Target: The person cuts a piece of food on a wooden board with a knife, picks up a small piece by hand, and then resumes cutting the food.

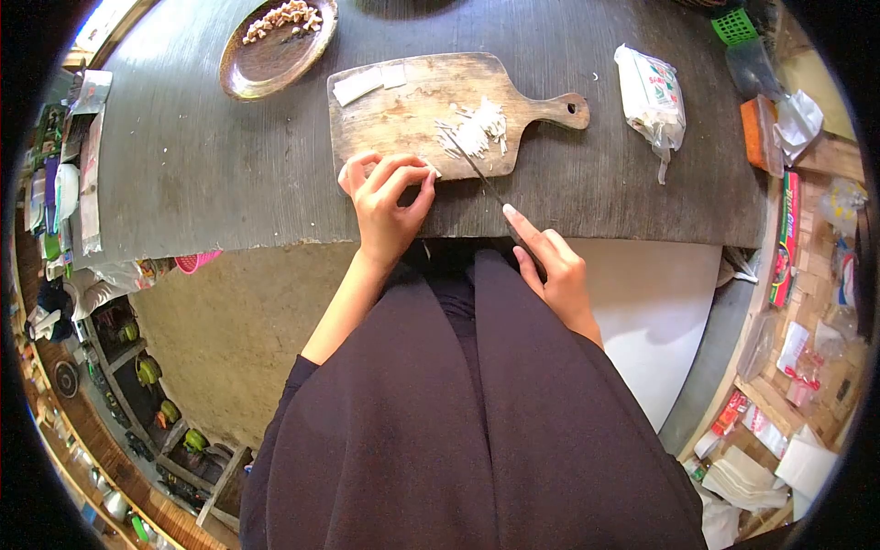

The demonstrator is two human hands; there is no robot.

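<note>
A wooden cutting board (403, 119) with a handle lies on the dark table. Curled at its near edge, my left hand (390, 202) presses its fingertips together on a small white piece of food (434, 170), mostly hidden by the fingers. My right hand (557, 275) is closed around the handle of a knife (478, 171). The blade slants across the board, its tip touching a pile of thin white strips (477, 130). Flat white slabs (358, 85) rest at the board's far left corner, away from both hands.
A brown plate (252, 78) with small tan pieces (282, 20) stands at the far left. To the right lie a plastic bag of white food (651, 96), an orange sponge-like block (760, 136) and a green basket (733, 27). The table's near edge (642, 236) runs before my lap.
</note>
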